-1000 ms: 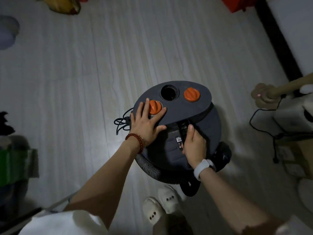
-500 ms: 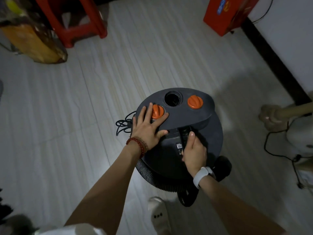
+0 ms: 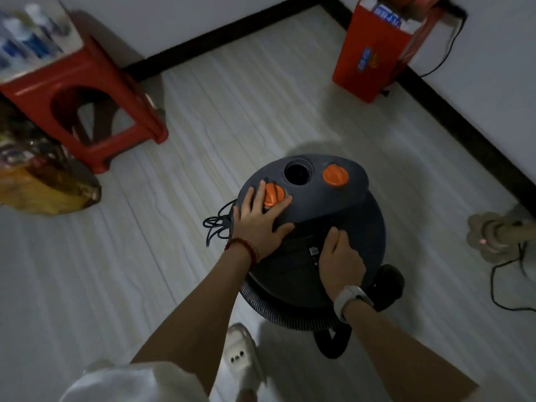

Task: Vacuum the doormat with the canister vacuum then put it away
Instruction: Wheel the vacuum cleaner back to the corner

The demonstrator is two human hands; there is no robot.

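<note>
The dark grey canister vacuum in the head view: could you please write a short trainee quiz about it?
1. True or false: the left hand lies flat on the dark grey canister vacuum.
2. How many round orange knobs sit on its lid?
3. What stands nearest the far corner? A) red plastic stool B) red cardboard box C) beige fan base

Key: 1 true; 2 two; 3 B.

The vacuum (image 3: pixel 324 227) stands mid-floor, both hands on top: left hand (image 3: pixel 258 217) beside a knob (image 3: pixel 274 195), right hand (image 3: pixel 339 258) nearer the person. A hose (image 3: pixel 278 311) curls around its near side. Stool (image 3: pixel 84 108) far left, box (image 3: pixel 374 53) far right by the wall.
</note>
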